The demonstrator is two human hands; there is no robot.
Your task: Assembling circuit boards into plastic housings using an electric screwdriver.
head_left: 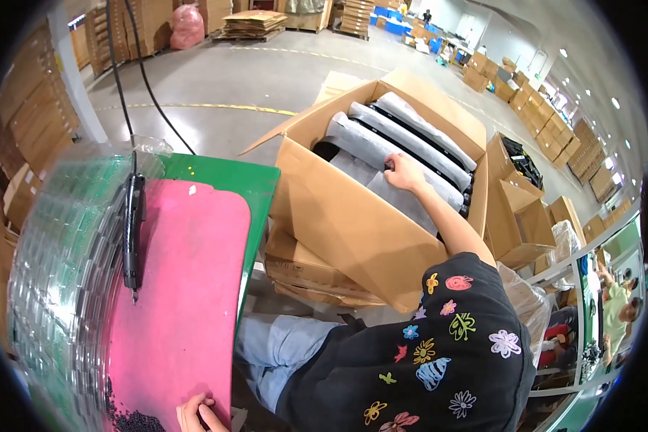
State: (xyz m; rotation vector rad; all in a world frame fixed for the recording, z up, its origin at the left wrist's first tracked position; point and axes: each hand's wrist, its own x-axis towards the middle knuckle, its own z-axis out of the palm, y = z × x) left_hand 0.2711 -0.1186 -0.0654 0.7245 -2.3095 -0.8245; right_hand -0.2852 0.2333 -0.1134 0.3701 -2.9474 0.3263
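My right hand (406, 173) reaches into an open cardboard box (353, 223), its bent fingers pinching a grey wrapping sheet (360, 140). Several long black parts (396, 128) lie side by side in the box, with grey sheets over and between them. At the lower edge, my left hand (201, 415) rests on a pink mat (187, 288) with its fingers curled; whatever they hold, if anything, is hidden. Beside it is a pile of small black pieces, apparently screws (138, 421). A black electric screwdriver (131, 230) hangs upright by its cable over the mat's left side.
Stacked clear plastic trays (57, 281) line the left of the green table (255, 173). More cardboard boxes stand below and right of the open one, including a box of black parts (522, 162). A metal frame (590, 248) and other people (615, 309) are at far right.
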